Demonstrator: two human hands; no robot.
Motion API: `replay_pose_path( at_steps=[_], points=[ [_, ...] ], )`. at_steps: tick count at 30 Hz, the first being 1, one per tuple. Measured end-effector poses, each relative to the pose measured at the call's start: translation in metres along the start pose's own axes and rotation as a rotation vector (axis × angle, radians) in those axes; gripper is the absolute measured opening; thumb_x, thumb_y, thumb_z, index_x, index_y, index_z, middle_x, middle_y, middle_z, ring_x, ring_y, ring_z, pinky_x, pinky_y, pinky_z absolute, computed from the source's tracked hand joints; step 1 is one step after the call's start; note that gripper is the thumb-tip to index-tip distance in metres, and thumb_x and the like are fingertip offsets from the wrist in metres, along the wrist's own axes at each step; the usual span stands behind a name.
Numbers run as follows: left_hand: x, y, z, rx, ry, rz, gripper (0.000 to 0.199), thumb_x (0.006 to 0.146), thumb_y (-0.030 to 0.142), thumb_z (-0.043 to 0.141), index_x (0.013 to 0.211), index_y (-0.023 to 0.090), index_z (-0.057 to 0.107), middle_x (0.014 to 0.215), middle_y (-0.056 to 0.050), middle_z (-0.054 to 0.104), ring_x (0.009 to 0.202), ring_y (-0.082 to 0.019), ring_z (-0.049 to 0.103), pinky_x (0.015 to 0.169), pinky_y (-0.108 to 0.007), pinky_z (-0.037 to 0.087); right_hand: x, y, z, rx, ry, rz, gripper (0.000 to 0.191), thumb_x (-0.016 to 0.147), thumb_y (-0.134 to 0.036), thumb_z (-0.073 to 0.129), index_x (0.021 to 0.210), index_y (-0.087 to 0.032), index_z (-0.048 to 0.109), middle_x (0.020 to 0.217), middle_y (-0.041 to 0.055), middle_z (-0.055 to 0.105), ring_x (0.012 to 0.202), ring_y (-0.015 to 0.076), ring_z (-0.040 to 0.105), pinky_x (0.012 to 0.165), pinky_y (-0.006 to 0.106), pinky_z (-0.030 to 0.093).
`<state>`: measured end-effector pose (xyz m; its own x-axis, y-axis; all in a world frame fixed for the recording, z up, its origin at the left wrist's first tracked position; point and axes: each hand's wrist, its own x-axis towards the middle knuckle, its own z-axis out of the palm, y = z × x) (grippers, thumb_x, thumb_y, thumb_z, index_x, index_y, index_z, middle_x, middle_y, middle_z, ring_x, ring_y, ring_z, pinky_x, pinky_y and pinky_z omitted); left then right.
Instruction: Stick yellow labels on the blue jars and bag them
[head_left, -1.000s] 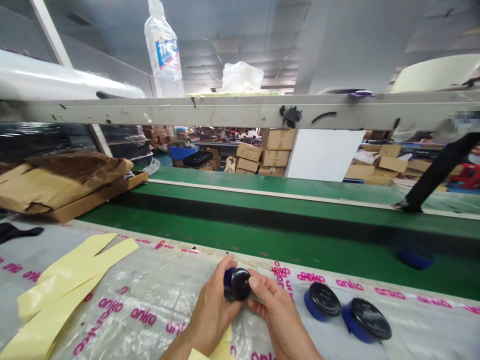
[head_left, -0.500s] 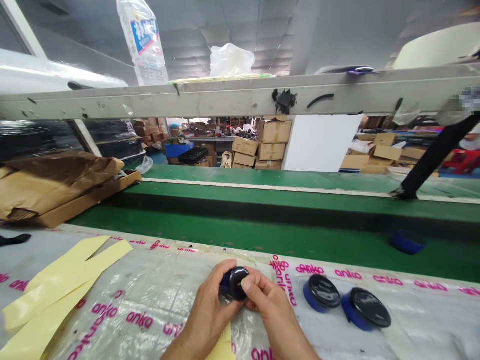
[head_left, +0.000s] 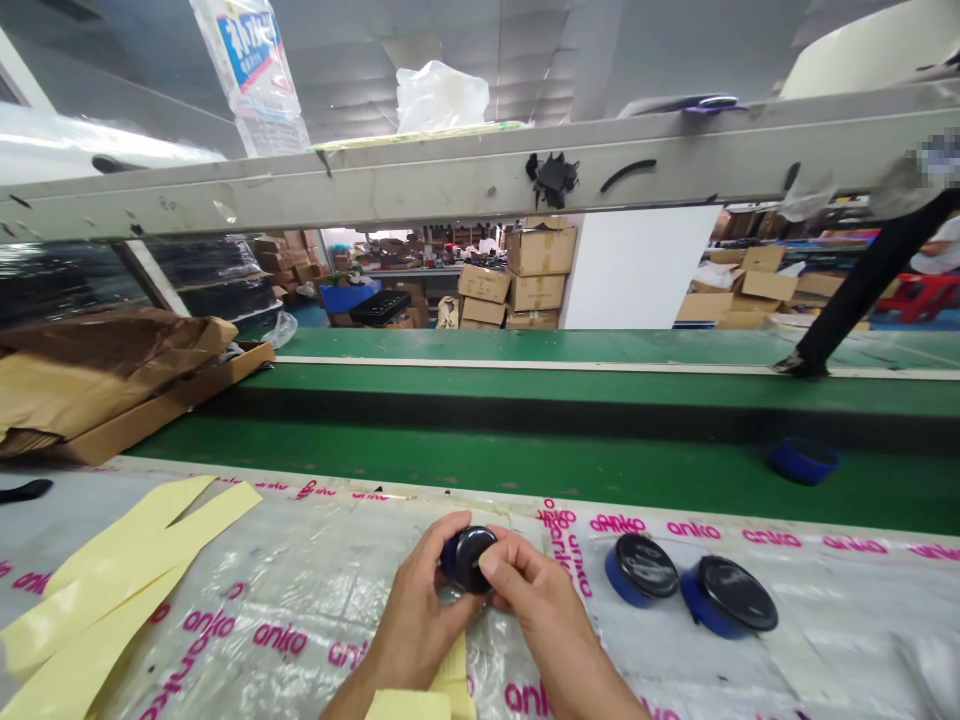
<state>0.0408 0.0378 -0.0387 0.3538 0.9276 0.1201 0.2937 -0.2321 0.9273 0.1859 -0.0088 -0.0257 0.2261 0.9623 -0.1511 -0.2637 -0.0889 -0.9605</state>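
Over the plastic sheet (head_left: pixel 300 590) on the workbench, the person's left hand (head_left: pixel 424 615) and right hand (head_left: pixel 544 615) gripped a round blue container (head_left: pixel 465 558) with a glossy black lid. It sat between them, near the sheet's far edge. The left fingers (head_left: pixel 442 535) curled closed around its blue side, while the right thumb (head_left: pixel 487 563) pressed against the lid's edge from the other side. Those fingers hid much of the container, so its full shape could not be made out, nor whether the lid was tight or loose.

Just right of the hands, two matching containers (head_left: pixel 641 570) (head_left: pixel 727 597) lay tilted on the sheet, nearly touching each other. Another blue container (head_left: pixel 802 461) lay on the green conveyor belt (head_left: pixel 525 460), its top hard to see. To the left, long yellow paper strips (head_left: pixel 112 580) covered part of the sheet, and a yellow piece (head_left: pixel 442 690) under the hands was partly hidden by the wrist and cut off by the picture's bottom edge. Beyond the belt stood stacked cardboard boxes (head_left: pixel 536 270). At upper right, a dark diagonal shape (head_left: pixel 870 280) was too unclear to identify.
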Motion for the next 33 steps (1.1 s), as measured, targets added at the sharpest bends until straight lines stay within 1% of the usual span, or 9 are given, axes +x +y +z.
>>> replay_pose_path(
  at_steps=[5,8,10,13,17,20,24,29,33],
  points=[
    [-0.001,-0.001,0.0,0.013,-0.001,0.028,0.055,0.081,0.024,0.074,0.132,0.026,0.052,0.135,-0.008,0.062,0.119,-0.027,0.064,0.1,-0.04,0.054,0.0,0.002,-0.001,0.047,-0.028,0.038,0.037,0.074,-0.054,0.077,0.073,-0.017,0.072,0.121,0.0079,0.069,0.096,0.0239,0.061,0.075,0.028,0.044],
    [-0.003,-0.003,0.0,0.009,0.02,0.039,0.053,0.082,0.025,0.074,0.131,0.026,0.053,0.134,-0.008,0.063,0.117,-0.027,0.065,0.099,-0.04,0.054,0.002,0.007,0.001,0.12,-0.008,0.088,0.049,0.07,-0.06,0.079,0.093,-0.017,0.077,0.111,0.009,0.073,0.093,0.0247,0.063,0.075,0.029,0.046],
    [-0.003,-0.004,0.0,-0.016,0.029,0.024,0.053,0.082,0.024,0.074,0.131,0.027,0.054,0.132,-0.007,0.064,0.116,-0.027,0.065,0.099,-0.04,0.055,0.003,0.011,0.001,0.164,-0.025,0.114,0.058,0.07,-0.06,0.08,0.109,-0.017,0.076,0.106,0.0089,0.075,0.095,0.0263,0.065,0.078,0.031,0.049],
    [-0.003,-0.004,0.0,-0.077,0.014,0.001,0.055,0.082,0.021,0.073,0.132,0.029,0.052,0.133,-0.005,0.063,0.117,-0.026,0.065,0.1,-0.039,0.054,0.005,0.014,-0.001,0.219,-0.067,0.133,0.064,0.071,-0.058,0.081,0.119,-0.017,0.072,0.104,0.0089,0.075,0.096,0.0274,0.066,0.083,0.034,0.05],
    [-0.003,-0.002,-0.001,-0.094,0.009,-0.012,0.057,0.082,0.02,0.072,0.133,0.03,0.051,0.136,-0.005,0.062,0.12,-0.025,0.064,0.103,-0.039,0.053,0.004,0.013,-0.004,0.224,-0.1,0.12,0.059,0.076,-0.058,0.079,0.118,-0.017,0.074,0.105,0.0087,0.075,0.1,0.0274,0.064,0.086,0.035,0.05],
    [-0.003,-0.001,0.0,-0.086,0.005,-0.012,0.056,0.081,0.021,0.073,0.133,0.029,0.052,0.134,-0.006,0.063,0.119,-0.026,0.064,0.101,-0.039,0.054,0.002,0.011,-0.004,0.208,-0.134,0.093,0.054,0.08,-0.057,0.075,0.117,-0.018,0.074,0.105,0.0082,0.074,0.101,0.027,0.063,0.087,0.035,0.049],
    [-0.002,-0.003,0.0,-0.05,0.01,0.026,0.054,0.081,0.021,0.073,0.131,0.027,0.053,0.134,-0.007,0.062,0.12,-0.027,0.063,0.099,-0.038,0.055,0.002,0.013,-0.002,0.188,-0.101,0.099,0.059,0.077,-0.059,0.076,0.119,-0.019,0.073,0.103,0.0079,0.074,0.099,0.0277,0.063,0.086,0.037,0.049],
    [-0.003,-0.003,-0.001,-0.069,0.001,0.046,0.057,0.082,0.015,0.069,0.134,0.03,0.052,0.137,-0.005,0.06,0.122,-0.026,0.062,0.102,-0.038,0.053,0.004,0.015,-0.002,0.102,-0.045,0.095,0.058,0.072,-0.062,0.078,0.113,-0.021,0.076,0.111,0.0074,0.073,0.091,0.0227,0.061,0.074,0.029,0.046],
    [-0.005,-0.001,-0.002,-0.07,0.0,0.057,0.057,0.081,0.013,0.07,0.133,0.03,0.053,0.136,-0.005,0.06,0.122,-0.026,0.062,0.106,-0.039,0.05,0.002,0.013,-0.003,0.057,-0.084,0.088,0.053,0.076,-0.062,0.075,0.11,-0.022,0.077,0.113,0.0072,0.072,0.098,0.0239,0.06,0.075,0.027,0.045]
  ],
)
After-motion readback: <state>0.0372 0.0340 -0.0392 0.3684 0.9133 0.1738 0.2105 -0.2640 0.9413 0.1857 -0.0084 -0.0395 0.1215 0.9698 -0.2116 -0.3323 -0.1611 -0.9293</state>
